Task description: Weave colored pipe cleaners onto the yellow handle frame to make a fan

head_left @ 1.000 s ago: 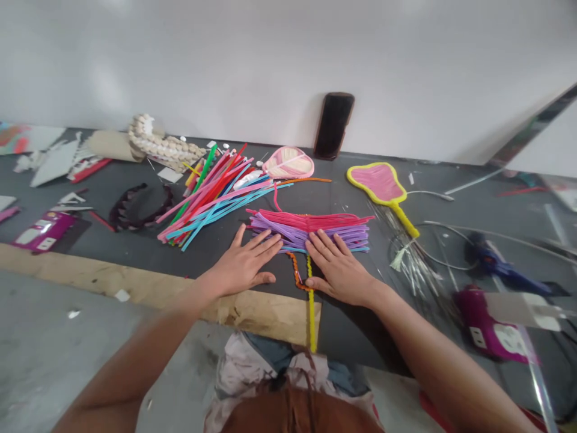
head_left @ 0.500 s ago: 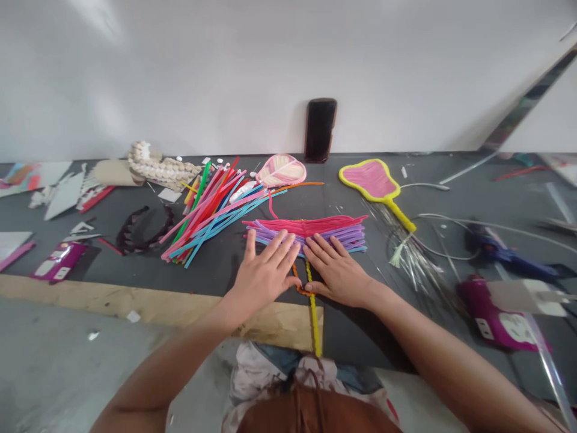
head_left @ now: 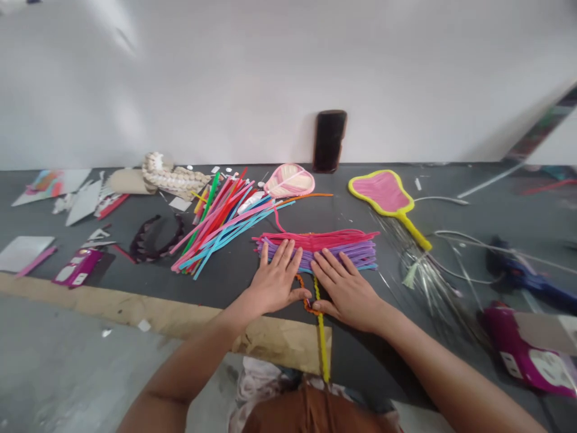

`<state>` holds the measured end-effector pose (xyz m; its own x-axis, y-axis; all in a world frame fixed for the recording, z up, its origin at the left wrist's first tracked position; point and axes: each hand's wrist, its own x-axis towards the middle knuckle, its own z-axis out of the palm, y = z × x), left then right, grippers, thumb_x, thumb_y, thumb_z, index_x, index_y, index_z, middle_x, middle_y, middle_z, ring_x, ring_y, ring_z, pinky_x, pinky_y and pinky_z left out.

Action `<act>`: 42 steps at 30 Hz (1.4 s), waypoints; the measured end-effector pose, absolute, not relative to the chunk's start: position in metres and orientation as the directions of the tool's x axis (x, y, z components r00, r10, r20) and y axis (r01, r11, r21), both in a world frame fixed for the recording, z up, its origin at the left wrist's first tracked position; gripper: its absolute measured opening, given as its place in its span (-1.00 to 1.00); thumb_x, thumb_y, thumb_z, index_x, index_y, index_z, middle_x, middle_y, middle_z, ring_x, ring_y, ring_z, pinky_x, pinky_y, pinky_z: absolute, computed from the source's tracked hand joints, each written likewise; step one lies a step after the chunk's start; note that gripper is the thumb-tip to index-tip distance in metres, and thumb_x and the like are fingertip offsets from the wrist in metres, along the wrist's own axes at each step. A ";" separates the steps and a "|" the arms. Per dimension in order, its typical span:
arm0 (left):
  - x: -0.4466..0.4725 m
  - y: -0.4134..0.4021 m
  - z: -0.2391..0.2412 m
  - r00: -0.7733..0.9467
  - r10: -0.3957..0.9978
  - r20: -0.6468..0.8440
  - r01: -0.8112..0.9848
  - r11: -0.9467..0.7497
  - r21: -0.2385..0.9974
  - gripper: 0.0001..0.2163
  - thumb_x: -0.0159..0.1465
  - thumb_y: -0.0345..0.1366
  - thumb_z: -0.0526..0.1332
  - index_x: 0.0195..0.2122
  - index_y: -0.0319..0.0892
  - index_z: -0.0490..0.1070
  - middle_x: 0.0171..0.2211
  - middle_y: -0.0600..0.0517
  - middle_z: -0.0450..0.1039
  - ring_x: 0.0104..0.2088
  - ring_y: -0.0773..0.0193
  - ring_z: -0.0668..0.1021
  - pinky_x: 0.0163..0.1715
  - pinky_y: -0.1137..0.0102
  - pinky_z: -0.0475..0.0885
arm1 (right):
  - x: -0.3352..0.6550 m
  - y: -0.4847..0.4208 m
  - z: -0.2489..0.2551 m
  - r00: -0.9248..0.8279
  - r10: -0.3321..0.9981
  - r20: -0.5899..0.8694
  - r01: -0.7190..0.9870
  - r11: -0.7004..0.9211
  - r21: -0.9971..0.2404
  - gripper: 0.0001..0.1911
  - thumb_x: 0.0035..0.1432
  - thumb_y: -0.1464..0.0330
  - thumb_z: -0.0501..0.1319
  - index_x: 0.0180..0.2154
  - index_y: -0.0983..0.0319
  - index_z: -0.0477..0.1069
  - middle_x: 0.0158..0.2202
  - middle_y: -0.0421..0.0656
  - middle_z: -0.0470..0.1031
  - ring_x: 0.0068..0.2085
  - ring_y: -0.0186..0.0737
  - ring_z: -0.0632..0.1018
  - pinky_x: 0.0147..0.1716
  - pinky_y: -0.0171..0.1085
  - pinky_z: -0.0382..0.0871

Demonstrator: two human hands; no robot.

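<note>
My left hand (head_left: 276, 281) and my right hand (head_left: 346, 287) lie flat side by side, fingers stretched out over a row of pink, purple and blue pipe cleaners (head_left: 321, 246) on the dark mat (head_left: 243, 270). Between my thumbs runs a yellow pipe cleaner stem (head_left: 321, 337) toward my body, with an orange twisted piece (head_left: 305, 297) beside it. Both palms press on the lower edge of the row.
A loose pile of coloured pipe cleaners (head_left: 220, 216) lies to the left. A pink leaf shape (head_left: 289, 180), a pink paddle with yellow rim (head_left: 386, 192), a phone (head_left: 329, 141) against the wall, glue guns (head_left: 523, 273) and purple packets (head_left: 527, 355) at right.
My left hand slid right onto the row of pipe cleaners until it lay next to my right hand. The camera tilted slightly.
</note>
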<state>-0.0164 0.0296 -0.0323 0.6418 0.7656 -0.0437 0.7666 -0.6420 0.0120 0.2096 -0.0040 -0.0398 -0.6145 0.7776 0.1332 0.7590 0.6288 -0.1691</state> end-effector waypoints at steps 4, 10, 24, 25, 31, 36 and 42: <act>-0.016 0.027 -0.027 0.655 0.755 -0.032 0.755 -0.653 0.058 -0.15 0.25 0.31 -0.20 0.38 -0.24 -0.03 0.39 -0.32 -0.08 0.40 -0.11 -0.01 0.27 -0.22 -0.29 | 0.210 -0.006 -0.048 -0.623 0.754 0.206 0.754 0.650 -0.100 -0.23 0.28 -0.06 -0.01 0.28 0.36 0.18 0.34 0.08 0.15 0.37 0.06 0.09 0.30 0.08 -0.06; -0.040 0.040 0.012 0.540 0.816 0.206 0.821 -0.564 0.085 -0.53 0.43 -0.02 -0.10 0.24 -0.13 0.25 0.21 -0.13 0.35 0.28 0.08 0.27 0.29 -0.05 -0.08 | 0.210 -0.007 -0.055 -0.632 0.725 0.272 0.744 0.666 -0.046 -0.23 0.29 -0.06 -0.02 0.28 0.37 0.18 0.33 0.09 0.18 0.37 0.09 0.11 0.27 0.12 0.00; -0.109 0.076 0.013 0.131 0.980 0.151 0.987 -0.114 -0.116 -0.78 0.27 -0.36 0.09 -0.33 -0.16 0.55 -0.22 -0.21 0.53 -0.03 -0.09 0.42 -0.05 0.04 0.16 | 0.225 0.003 -0.035 -0.505 0.792 0.342 0.637 0.610 -0.471 -0.52 0.38 0.22 -0.03 0.24 0.21 0.26 0.23 0.00 0.35 0.32 -0.03 0.26 0.22 0.08 0.25; -0.109 0.078 0.013 0.121 0.982 0.149 0.989 -0.106 -0.102 -0.77 0.27 -0.36 0.07 -0.33 -0.17 0.55 -0.23 -0.21 0.54 -0.04 -0.09 0.43 -0.04 0.03 0.16 | 0.228 0.004 -0.029 -0.471 0.805 0.360 0.617 0.593 -0.518 -0.54 0.38 0.23 -0.04 0.22 0.19 0.29 0.22 -0.01 0.38 0.31 -0.05 0.28 0.22 0.06 0.27; -0.115 0.088 0.025 0.016 0.990 0.141 0.999 -0.023 0.047 -0.76 0.27 -0.33 0.01 -0.29 -0.18 0.48 -0.40 -0.15 0.55 -0.22 -0.06 0.55 -0.06 0.03 0.21 | 0.248 0.010 0.002 -0.304 0.862 0.406 0.608 0.504 -0.614 -0.60 0.37 0.23 -0.01 0.12 0.15 0.40 0.16 -0.01 0.44 0.19 -0.09 0.43 0.18 0.01 0.33; -0.125 0.090 0.043 -0.078 0.985 0.155 0.963 0.035 0.267 -0.81 0.29 -0.27 0.01 -0.25 -0.13 0.39 -0.30 -0.05 0.60 -0.30 0.12 0.58 -0.26 0.30 0.35 | 0.252 0.007 0.016 -0.306 0.852 0.425 0.633 0.515 -0.578 -0.65 0.35 0.24 0.05 0.06 0.18 0.44 0.11 0.01 0.48 0.14 -0.11 0.47 0.15 -0.03 0.35; -0.132 0.085 0.068 -0.128 0.952 0.279 0.757 -0.089 0.648 -0.81 0.36 -0.16 -0.03 -0.18 -0.14 0.24 -0.27 0.00 0.60 -0.29 0.28 0.58 -0.23 0.37 0.44 | 0.245 0.001 0.027 -0.339 0.846 0.411 0.623 0.529 -0.575 -0.66 0.33 0.26 0.07 0.04 0.19 0.45 0.07 0.00 0.52 0.09 -0.10 0.52 0.08 -0.05 0.42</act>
